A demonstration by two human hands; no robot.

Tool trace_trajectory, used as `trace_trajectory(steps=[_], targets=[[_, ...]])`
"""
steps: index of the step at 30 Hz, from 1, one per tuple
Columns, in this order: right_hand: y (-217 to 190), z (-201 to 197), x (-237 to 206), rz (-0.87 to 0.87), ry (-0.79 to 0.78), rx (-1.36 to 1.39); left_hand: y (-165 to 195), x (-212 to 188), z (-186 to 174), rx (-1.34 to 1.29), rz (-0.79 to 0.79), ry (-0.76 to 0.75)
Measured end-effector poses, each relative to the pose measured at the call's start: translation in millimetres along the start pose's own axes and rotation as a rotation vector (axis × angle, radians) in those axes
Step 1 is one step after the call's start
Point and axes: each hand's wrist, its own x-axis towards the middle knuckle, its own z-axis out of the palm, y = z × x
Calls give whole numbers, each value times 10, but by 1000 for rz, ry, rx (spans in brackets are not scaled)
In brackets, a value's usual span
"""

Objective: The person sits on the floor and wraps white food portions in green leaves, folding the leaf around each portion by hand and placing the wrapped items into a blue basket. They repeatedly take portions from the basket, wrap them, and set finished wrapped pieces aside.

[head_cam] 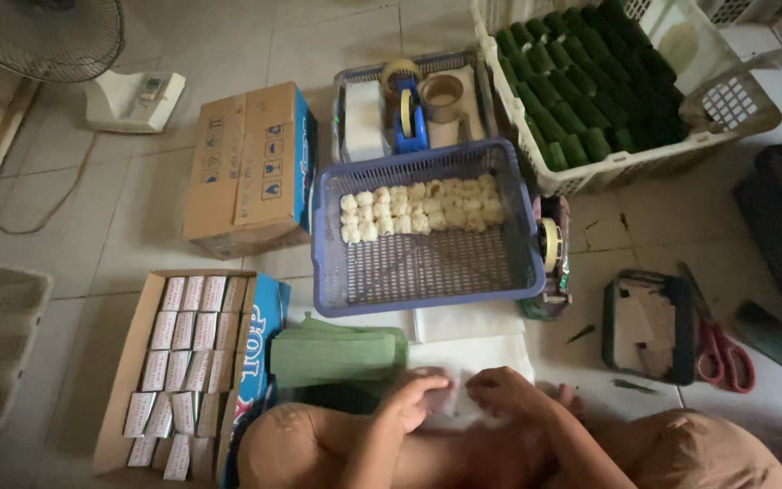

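We look down from a head-worn camera at a person seated on a tiled floor, knees at the bottom of the view. Their left hand (414,391) and right hand (504,389) meet over a small pale wrapped piece (450,391) that lies on a stack of white sheets (472,349) just in front of the knees; the left fingers curl down onto the piece and the right fingers are bunched at its edge (whether they truly pinch it we cannot tell, as the view is dim). Just left of the hands sits a pile of green leaf strips (337,353). Beyond the sheets stands a blue plastic basket (423,272) with rows of small pale cubes (420,208) along its far side. Further back are a white crate (631,163) packed with green wrapped rolls (581,81) and a tray with a tape dispenser (407,113). At left, an open cardboard box (133,349) holds small white packets (183,353). Red scissors (724,353) lie at right.
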Motion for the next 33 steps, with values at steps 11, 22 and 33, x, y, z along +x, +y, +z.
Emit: trace_trajectory(steps=[11,22,33], targets=[[-931,223,160,-106,218,685,321,-593,20,-215,287,235],[-1816,961,1154,-36,779,1123,223,-966,-1150,-642,697,282],[-1355,351,590,-111,757,1166,1239,-1797,-1670,-380,1130,415]])
